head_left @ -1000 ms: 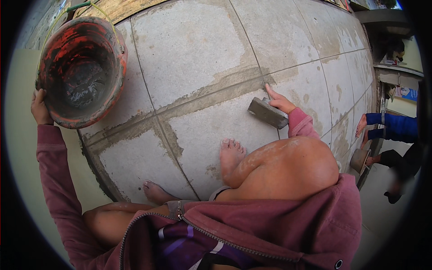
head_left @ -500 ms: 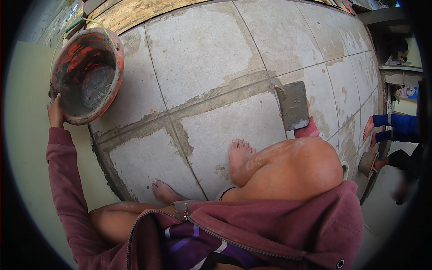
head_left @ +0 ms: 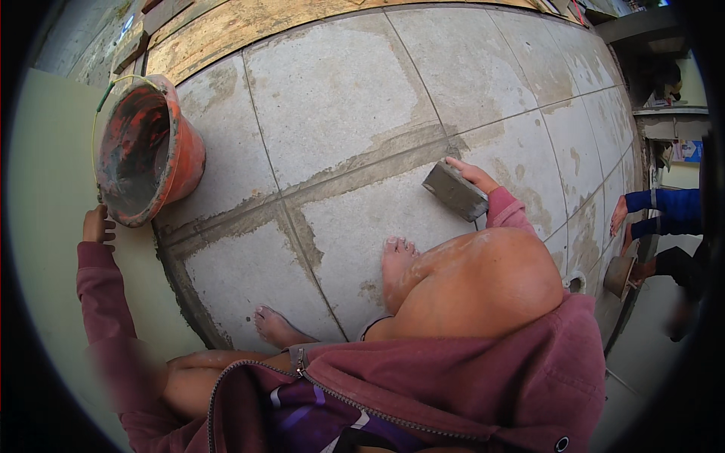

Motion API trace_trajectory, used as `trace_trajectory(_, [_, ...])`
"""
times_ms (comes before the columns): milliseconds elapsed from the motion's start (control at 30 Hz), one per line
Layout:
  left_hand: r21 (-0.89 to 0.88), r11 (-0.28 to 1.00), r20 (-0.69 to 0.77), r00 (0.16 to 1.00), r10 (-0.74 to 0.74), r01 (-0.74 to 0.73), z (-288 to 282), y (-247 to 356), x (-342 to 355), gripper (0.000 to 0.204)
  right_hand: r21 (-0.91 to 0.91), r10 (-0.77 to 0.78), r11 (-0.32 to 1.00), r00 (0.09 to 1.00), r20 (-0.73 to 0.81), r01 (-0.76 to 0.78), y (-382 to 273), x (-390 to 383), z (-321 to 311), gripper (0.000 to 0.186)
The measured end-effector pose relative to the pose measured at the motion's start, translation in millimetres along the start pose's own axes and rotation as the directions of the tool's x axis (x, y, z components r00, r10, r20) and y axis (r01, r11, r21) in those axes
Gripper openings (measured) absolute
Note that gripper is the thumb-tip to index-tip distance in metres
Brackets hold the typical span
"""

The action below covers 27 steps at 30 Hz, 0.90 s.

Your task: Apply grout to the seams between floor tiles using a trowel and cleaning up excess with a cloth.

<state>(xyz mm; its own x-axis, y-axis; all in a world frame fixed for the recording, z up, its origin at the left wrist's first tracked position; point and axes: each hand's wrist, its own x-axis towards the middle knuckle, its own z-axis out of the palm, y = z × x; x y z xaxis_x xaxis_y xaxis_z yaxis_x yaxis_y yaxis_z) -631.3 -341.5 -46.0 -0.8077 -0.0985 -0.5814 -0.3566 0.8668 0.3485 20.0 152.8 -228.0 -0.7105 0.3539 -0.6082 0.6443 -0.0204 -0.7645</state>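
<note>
A red-orange bucket, its inside smeared with grey mortar, is tipped so that its mouth faces left and toward me. My left hand is at the near lower part of its rim, fingers curled, a fingertip against the edge. My right hand grips a thick rectangular block coated in grey mortar, seen tilted with a long narrow side up. What the block is made of is hidden by the coating. Beneath are pale floor tiles with wet grey mortar along the joints.
My bare feet and bent knee are close to the block. Wooden boards line the far edge, and a pale wall rises at left. Another person's legs and a hand at a container are at far right. A pipe opening sits beyond my knee.
The bucket has tipped further, showing its outer side, and my left hand has shifted lower at its rim. My right hand has moved slightly left and turned the block from its broad face onto its side.
</note>
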Motion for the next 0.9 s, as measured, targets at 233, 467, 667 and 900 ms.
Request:
trace_trajectory(233, [0.183,0.426,0.111,0.45,0.886,-0.886,89,104,-161,0.011,0.787,-0.166,0.617,0.981,0.097,0.026,-182,-33,68,0.067])
trace_trajectory(467, [-0.391,0.227,0.193,0.162,0.968,-0.892,255,137,-264,0.031,0.841,-0.446,0.542,0.849,0.282,0.005,-241,-10,92,0.078])
trace_trajectory(667, [-0.572,0.274,0.147,0.231,0.962,-0.773,275,139,-281,0.022,0.845,-0.506,0.534,0.806,0.307,0.014,-251,-12,94,0.076])
trace_trajectory(900, [-0.698,0.445,0.286,0.351,0.892,-0.561,289,132,-269,0.011,0.854,-0.469,0.52,0.829,0.306,-0.021,-241,-9,96,0.07])
